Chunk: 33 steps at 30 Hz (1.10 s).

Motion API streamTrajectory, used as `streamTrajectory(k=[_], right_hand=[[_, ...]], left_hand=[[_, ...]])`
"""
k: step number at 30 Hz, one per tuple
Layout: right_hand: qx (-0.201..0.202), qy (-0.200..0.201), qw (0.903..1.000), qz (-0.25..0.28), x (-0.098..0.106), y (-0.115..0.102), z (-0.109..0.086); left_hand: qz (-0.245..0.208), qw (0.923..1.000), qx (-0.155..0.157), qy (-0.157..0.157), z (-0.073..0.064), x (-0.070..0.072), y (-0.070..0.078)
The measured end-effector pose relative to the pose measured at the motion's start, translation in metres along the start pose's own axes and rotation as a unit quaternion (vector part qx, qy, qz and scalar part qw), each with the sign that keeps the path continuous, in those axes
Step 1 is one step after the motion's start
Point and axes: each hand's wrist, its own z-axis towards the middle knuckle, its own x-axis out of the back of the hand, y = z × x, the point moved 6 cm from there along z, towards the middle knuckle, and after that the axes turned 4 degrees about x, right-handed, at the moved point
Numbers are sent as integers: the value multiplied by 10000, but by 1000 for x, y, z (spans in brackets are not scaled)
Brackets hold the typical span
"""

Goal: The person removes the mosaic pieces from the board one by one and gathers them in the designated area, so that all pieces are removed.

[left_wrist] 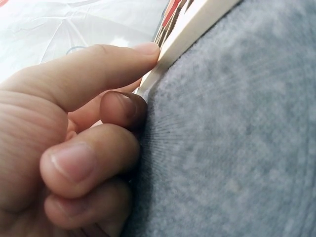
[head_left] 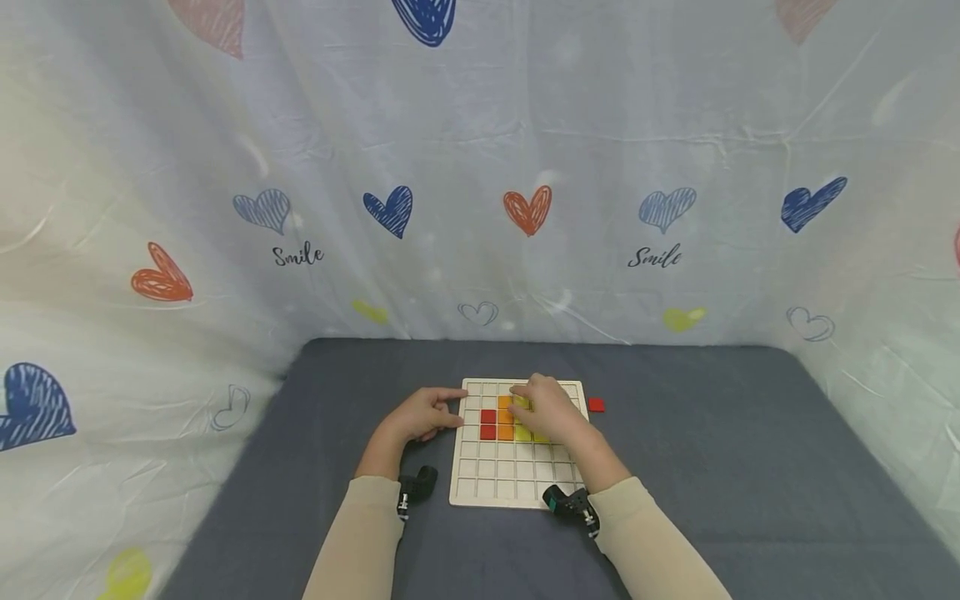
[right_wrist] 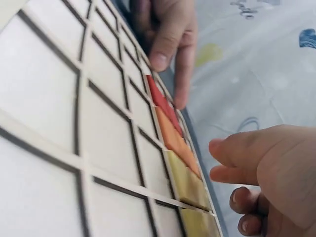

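Observation:
A pale wooden grid board [head_left: 480, 490] lies on the table, with red tiles [head_left: 488, 432], orange tiles [head_left: 505, 432] and yellow tiles [head_left: 522, 433] set side by side in its squares. At the board's left edge, my left hand [head_left: 420, 415] touches the rim with thumb and forefinger stretched out; its other fingers curl under, as the left wrist view shows. My right hand [head_left: 553, 410] hovers over the yellow tiles and hides part of them. Its thumb and forefinger [right_wrist: 224, 148] reach out above the board, with no tile showing between their tips.
A loose red tile [head_left: 596, 405] lies on the grey tablecloth [head_left: 690, 450] just right of the board. Behind the table hangs a white curtain [head_left: 465, 158] printed with hearts. Each wrist carries a small black camera [head_left: 417, 483].

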Motion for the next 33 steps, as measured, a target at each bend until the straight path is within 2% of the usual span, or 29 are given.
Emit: streamTrajectory(k=[4, 11, 15, 23, 33], right_hand=[[100, 11, 9992, -395, -7, -3, 1], [8, 327, 9983, -489, -6, -7, 3], [-52, 459, 9981, -399, -8, -5, 4], [-210, 741, 9969, 183, -7, -2, 7], [-279, 1046, 9941, 45, -6, -2, 7]], left_hand=[[25, 10000, -10, 10, 0, 0, 0], [-36, 10000, -35, 3, 0, -1, -1], [-33, 10000, -43, -14, 1, -1, -1], [-22, 10000, 32, 0, 2, -1, -1], [-7, 10000, 37, 39, 1, -1, 0]])
